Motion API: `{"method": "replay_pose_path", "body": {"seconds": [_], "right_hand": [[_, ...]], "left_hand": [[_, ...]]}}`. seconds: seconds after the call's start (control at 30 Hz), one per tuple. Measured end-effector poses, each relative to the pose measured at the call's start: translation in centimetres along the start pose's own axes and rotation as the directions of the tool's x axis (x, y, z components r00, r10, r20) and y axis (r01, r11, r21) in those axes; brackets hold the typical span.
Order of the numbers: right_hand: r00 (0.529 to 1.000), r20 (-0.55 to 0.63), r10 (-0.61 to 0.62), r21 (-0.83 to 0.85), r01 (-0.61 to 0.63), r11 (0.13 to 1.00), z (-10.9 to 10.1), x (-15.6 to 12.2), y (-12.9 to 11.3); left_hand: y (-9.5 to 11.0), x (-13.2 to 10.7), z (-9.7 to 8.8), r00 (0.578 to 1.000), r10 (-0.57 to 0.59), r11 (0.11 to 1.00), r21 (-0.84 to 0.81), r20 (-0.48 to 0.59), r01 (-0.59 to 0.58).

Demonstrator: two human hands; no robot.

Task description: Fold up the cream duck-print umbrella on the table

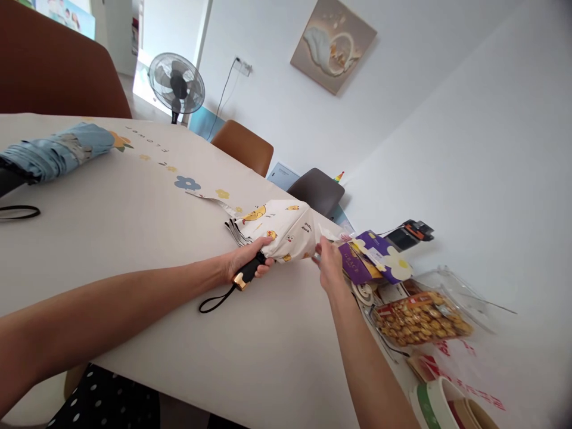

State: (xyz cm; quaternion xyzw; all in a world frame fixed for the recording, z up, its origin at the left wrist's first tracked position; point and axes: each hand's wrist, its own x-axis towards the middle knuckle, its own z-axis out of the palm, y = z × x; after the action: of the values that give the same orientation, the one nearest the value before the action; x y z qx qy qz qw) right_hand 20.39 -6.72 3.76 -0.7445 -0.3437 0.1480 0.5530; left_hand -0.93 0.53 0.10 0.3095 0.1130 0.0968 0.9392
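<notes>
A white folding umbrella (286, 229) with yellow duck prints is held above the table, its canopy loosely gathered and its strap hanging out to the left. My left hand (254, 259) is closed around the umbrella near the top of its black handle, which has a gold end and a black wrist loop. At the far right end of the canopy, my right hand (329, 262) has its fingers bent on the edge of the white fabric. Part of those fingertips is hidden. A blue folded umbrella (62, 152) with a black handle lies at the table's left.
The table (179, 339) has a white flower-print cover. Along its right side stand a purple box (379, 256), a clear tub of round snacks (424, 319) and paper cups (440, 405). Chairs (245, 145) and a fan (177, 86) stand beyond.
</notes>
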Motion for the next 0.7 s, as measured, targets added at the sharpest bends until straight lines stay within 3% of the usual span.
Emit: {"method": "replay_pose_path", "body": {"seconds": [0.07, 0.17, 0.27, 0.33, 0.57, 0.7], "right_hand": [[0.977, 0.113, 0.182, 0.249, -0.205, 0.947, -0.1, -1.4, 1.3], [0.93, 0.257, 0.264, 0.495, -0.361, 0.79, 0.7, -2.9, 2.0], [0.871, 0.408, 0.273, 0.556, -0.475, 0.682, 1.8, -3.4, 1.9], [0.852, 0.453, 0.263, 0.56, -0.501, 0.66, 2.4, -3.6, 1.8], [0.899, 0.214, 0.383, 0.456, -0.439, 0.774, 2.4, -4.2, 1.9], [0.931, 0.11, 0.349, 0.457, -0.359, 0.814, 0.7, -5.0, -0.3]], "left_hand": [[0.1, 0.0, -0.1, 0.999, -0.04, 0.999, -0.009, -0.016, 0.04], [0.3, -0.2, -0.2, 0.994, -0.108, 0.994, -0.023, -0.02, 0.108], [0.3, -0.2, -0.3, 0.989, -0.147, 0.989, -0.035, 0.002, 0.147], [0.3, -0.2, -0.3, 0.992, -0.126, 0.991, -0.048, 0.016, 0.126], [0.3, -0.4, 0.0, 0.999, -0.04, 0.997, -0.072, 0.0, 0.04], [0.2, -0.2, -0.2, 0.999, -0.032, 0.997, -0.065, -0.031, 0.03]]}}
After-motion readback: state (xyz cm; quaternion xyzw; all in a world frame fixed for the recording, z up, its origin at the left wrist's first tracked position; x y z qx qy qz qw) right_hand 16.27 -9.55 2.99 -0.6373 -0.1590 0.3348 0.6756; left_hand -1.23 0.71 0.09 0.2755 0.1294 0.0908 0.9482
